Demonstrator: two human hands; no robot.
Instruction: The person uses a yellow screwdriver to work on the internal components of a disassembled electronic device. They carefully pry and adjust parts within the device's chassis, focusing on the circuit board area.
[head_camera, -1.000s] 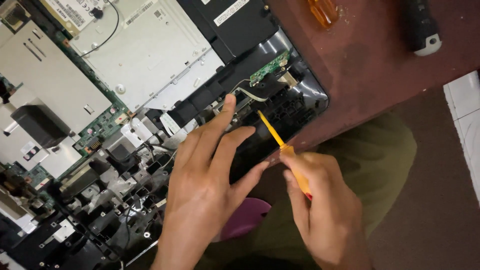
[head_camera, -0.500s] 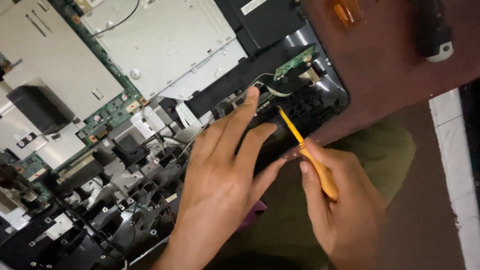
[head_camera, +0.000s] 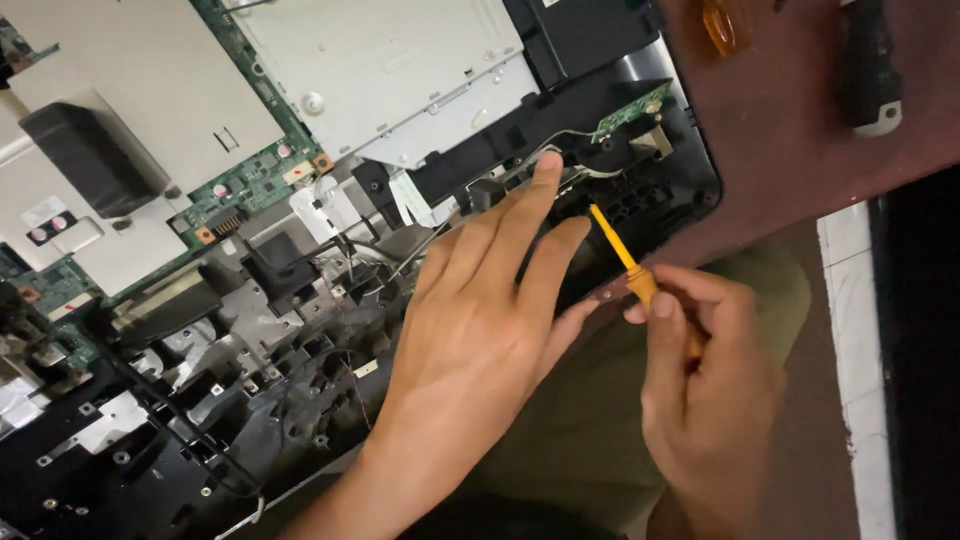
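My left hand (head_camera: 490, 300) lies flat on an opened electronic device (head_camera: 300, 200), fingers stretched out, the index fingertip touching a wire near a black plastic corner part (head_camera: 600, 130). My right hand (head_camera: 700, 370) grips a small yellow screwdriver (head_camera: 622, 255) by its orange handle. Its tip points at the black corner housing just right of my left fingers. A small green circuit board (head_camera: 628, 115) sits on that corner.
Large silver metal shields (head_camera: 380, 70) and a green main board (head_camera: 255, 185) fill the upper left. An orange-handled tool (head_camera: 722, 25) and a black-handled tool (head_camera: 870, 65) lie on the reddish-brown table (head_camera: 800, 150). A white floor tile (head_camera: 850, 330) shows at right.
The view has shifted, so the device sits higher and further right in the frame. My left index finger stays by the wire; the screwdriver tip remains at the black corner housing.
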